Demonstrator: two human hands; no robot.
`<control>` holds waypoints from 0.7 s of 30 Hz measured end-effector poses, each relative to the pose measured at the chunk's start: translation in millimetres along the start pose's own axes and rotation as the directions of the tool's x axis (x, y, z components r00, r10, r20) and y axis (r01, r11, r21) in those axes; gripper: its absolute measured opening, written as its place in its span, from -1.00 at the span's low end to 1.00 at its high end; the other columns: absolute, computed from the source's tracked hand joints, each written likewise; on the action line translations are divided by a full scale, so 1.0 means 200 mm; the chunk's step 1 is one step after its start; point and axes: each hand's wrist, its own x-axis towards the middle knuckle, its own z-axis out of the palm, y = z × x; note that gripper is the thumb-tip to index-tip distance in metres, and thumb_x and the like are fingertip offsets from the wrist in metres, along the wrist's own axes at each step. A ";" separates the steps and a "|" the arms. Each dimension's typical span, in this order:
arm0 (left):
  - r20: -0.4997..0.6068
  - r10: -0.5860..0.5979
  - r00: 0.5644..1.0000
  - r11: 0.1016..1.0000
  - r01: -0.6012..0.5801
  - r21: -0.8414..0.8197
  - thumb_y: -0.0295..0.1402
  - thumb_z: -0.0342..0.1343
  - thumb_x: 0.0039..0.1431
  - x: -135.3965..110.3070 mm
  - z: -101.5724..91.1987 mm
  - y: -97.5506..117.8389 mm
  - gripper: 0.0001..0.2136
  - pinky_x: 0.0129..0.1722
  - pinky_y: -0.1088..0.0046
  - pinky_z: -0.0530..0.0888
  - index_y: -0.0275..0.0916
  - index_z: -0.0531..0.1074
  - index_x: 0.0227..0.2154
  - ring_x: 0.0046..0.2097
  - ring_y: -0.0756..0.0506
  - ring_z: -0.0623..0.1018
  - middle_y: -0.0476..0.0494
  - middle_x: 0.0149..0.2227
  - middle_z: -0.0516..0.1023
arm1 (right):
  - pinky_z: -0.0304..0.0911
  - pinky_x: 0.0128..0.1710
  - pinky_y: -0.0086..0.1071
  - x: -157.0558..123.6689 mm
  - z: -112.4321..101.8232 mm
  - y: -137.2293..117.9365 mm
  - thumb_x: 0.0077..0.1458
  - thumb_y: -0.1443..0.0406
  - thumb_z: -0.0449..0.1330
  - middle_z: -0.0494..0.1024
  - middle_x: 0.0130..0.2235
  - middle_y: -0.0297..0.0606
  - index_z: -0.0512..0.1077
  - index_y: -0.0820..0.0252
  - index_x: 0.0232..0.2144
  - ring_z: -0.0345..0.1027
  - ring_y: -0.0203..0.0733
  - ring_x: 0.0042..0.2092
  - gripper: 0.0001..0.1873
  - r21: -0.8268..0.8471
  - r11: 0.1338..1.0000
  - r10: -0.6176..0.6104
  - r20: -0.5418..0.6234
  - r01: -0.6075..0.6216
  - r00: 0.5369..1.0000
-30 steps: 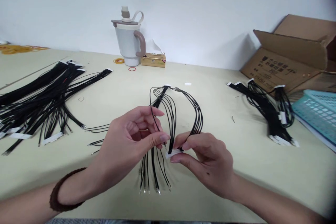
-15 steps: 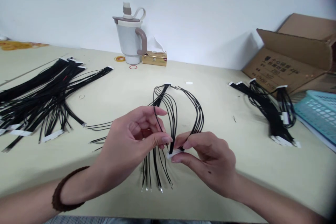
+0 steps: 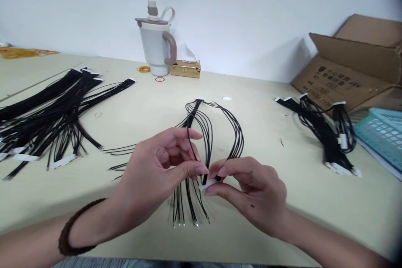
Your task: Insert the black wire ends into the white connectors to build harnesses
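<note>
My left hand (image 3: pixel 157 171) pinches a thin black wire (image 3: pixel 192 146) between thumb and fingers, its tip at a small white connector (image 3: pixel 210 183). My right hand (image 3: pixel 251 192) grips that connector between thumb and forefinger. Black wires (image 3: pixel 235 134) run from the connector in a loop to a second white connector (image 3: pixel 199 100) lying further back on the table. Several loose wire ends (image 3: pixel 185 205) with bare metal tips hang below my hands over the cream table (image 3: pixel 150 104).
A big pile of black wire harnesses (image 3: pixel 47 113) lies at the left. A smaller bundle (image 3: pixel 323 134) lies at the right, beside a cardboard box (image 3: pixel 348 71) and a teal basket (image 3: pixel 380 134). A white tumbler (image 3: pixel 156 42), tissue box (image 3: pixel 185 69) and rubber bands (image 3: pixel 143 69) stand at the wall.
Both hands stay almost in place at the connector. The view has shifted slightly, so everything sits a little to the right.
</note>
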 end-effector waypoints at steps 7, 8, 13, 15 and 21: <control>0.062 -0.038 0.997 0.997 0.034 0.069 -0.47 0.23 -0.15 0.01 -0.02 0.02 -0.73 -0.51 0.63 0.43 -0.25 0.42 -0.30 -0.54 0.07 0.47 0.05 -0.57 0.46 | 0.42 -0.37 -0.49 0.00 0.00 0.00 -0.09 0.40 0.29 0.53 -0.41 -0.40 0.33 0.11 -0.32 0.44 -0.36 -0.40 -0.74 -0.056 0.998 0.006 0.020 -0.005 1.000; 0.070 -0.045 0.997 0.996 0.039 0.075 -0.46 0.23 -0.15 0.01 -0.02 0.02 -0.73 -0.51 0.63 0.43 -0.25 0.42 -0.29 -0.54 0.07 0.47 0.05 -0.57 0.46 | 0.42 -0.37 -0.50 0.00 0.00 0.00 -0.08 0.40 0.29 0.53 -0.41 -0.41 0.32 0.11 -0.32 0.44 -0.37 -0.40 -0.74 -0.062 0.998 0.008 0.027 -0.006 1.000; 0.095 -0.082 0.992 0.993 0.074 0.089 -0.43 0.22 -0.14 0.02 -0.02 0.02 -0.72 -0.49 0.59 0.44 -0.25 0.41 -0.28 -0.52 0.06 0.47 0.05 -0.56 0.46 | 0.40 -0.37 -0.52 -0.01 0.00 0.00 -0.07 0.39 0.28 0.52 -0.41 -0.42 0.33 0.11 -0.30 0.42 -0.39 -0.41 -0.75 -0.074 0.997 0.020 0.040 -0.017 0.999; 0.111 -0.097 0.989 0.992 0.087 0.094 -0.43 0.22 -0.14 0.03 -0.02 0.01 -0.71 -0.48 0.58 0.43 -0.24 0.41 -0.27 -0.51 0.06 0.46 0.05 -0.56 0.46 | 0.39 -0.39 -0.53 -0.01 0.01 0.00 -0.06 0.37 0.28 0.52 -0.43 -0.42 0.34 0.11 -0.30 0.41 -0.40 -0.43 -0.76 -0.078 0.996 0.032 0.035 -0.029 0.999; 0.192 -0.149 0.970 0.984 0.127 0.122 -0.40 0.22 -0.13 0.04 -0.03 0.00 -0.72 -0.46 0.53 0.43 -0.23 0.36 -0.28 -0.49 0.03 0.46 0.04 -0.55 0.45 | 0.38 -0.39 -0.55 -0.01 0.01 0.00 -0.04 0.36 0.26 0.52 -0.40 -0.43 0.33 0.09 -0.28 0.39 -0.42 -0.42 -0.76 -0.081 0.995 0.067 0.045 -0.063 0.997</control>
